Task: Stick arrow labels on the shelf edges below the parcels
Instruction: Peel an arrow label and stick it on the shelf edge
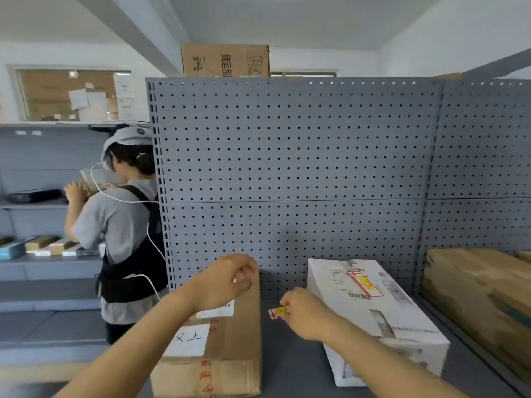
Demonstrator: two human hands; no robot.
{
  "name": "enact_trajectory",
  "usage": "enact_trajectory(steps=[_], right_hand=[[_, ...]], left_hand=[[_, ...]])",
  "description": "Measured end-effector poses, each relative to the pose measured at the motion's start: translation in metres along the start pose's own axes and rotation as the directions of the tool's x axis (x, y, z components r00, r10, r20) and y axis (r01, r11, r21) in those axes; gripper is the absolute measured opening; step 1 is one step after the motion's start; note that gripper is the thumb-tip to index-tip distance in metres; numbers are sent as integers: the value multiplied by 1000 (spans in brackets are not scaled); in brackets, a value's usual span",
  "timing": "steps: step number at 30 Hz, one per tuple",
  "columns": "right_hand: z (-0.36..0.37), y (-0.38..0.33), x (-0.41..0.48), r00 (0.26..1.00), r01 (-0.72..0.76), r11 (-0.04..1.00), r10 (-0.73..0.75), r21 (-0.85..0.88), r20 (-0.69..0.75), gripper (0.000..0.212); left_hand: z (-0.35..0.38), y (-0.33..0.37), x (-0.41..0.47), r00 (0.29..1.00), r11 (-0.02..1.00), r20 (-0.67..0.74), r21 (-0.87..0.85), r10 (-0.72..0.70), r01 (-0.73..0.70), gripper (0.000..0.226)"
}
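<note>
My right hand [304,314] pinches a small strip of arrow labels [278,312], yellow and white with a red arrow, above the grey shelf [290,357] between two parcels. My left hand [227,280] hovers over the far end of a brown cardboard parcel [230,354], fingers curled together; whether they pinch something is unclear. A white wrapped parcel [373,317] lies to the right, with a red and yellow arrow label [363,282] stuck on its top.
A grey pegboard back panel [287,168] rises behind the shelf. More brown parcels [474,300] fill the right bay. A person in a grey shirt [120,222] stands at the left by other shelves. A cardboard box [225,60] sits on top.
</note>
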State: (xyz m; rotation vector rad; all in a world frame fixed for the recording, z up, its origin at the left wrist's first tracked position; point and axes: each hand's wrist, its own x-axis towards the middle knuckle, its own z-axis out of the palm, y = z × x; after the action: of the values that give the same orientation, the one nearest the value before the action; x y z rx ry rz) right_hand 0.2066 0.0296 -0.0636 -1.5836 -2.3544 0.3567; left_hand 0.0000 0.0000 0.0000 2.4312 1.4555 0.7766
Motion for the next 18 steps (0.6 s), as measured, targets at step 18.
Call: enact_trajectory(steps=[18], right_hand=[[83, 24, 36, 992, -120, 984, 125, -129, 27, 26]], left_hand=[[6, -59, 15, 997, 997, 48, 54, -63, 61, 24]])
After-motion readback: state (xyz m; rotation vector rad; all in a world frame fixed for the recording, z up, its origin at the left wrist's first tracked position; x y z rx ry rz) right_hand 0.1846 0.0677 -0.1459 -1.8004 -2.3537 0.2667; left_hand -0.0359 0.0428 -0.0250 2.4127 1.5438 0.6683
